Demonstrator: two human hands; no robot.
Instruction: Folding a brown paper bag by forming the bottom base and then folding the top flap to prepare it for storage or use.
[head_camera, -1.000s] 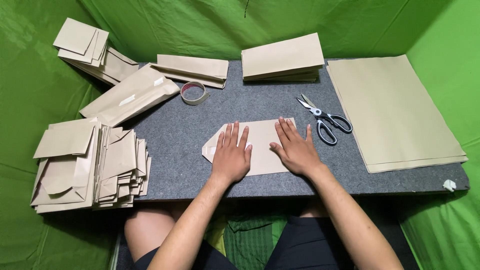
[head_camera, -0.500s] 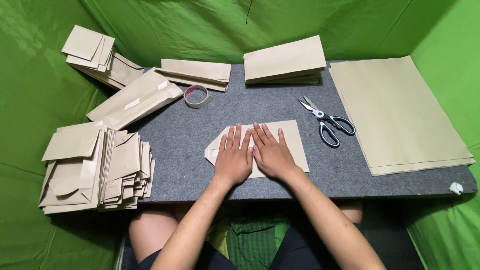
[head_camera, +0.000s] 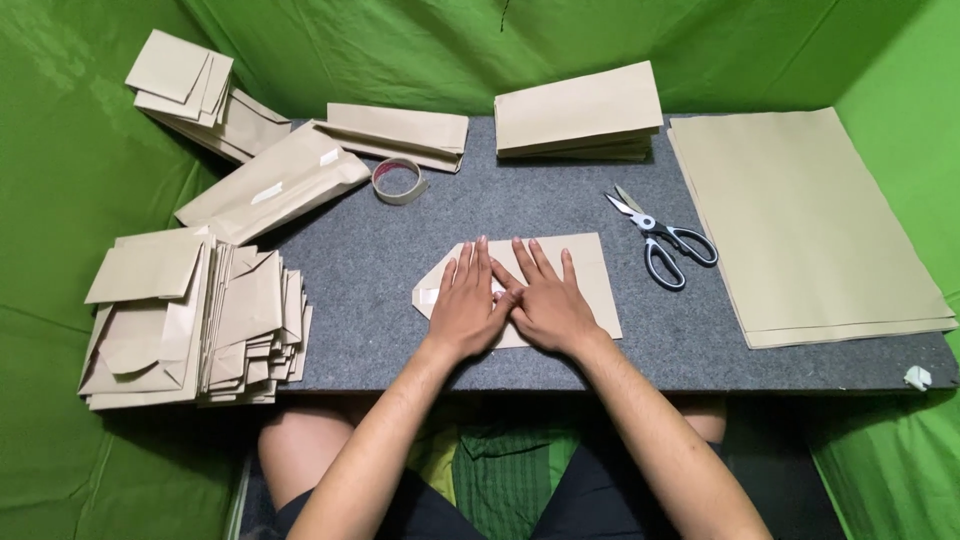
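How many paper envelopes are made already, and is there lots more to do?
Already made: a big pile of folded envelopes at the left edge, too many to count. In hand: the left hand and right hand press flat on one half-folded envelope. Left: a thick stack of flat sheets waits beside the scissors.

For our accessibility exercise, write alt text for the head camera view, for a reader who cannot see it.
A person's left hand and right hand press flat, side by side, on a folded brown paper envelope on a grey table. Scissors and a stack of large brown sheets lie to the right, a tape roll and piles of finished envelopes to the left.
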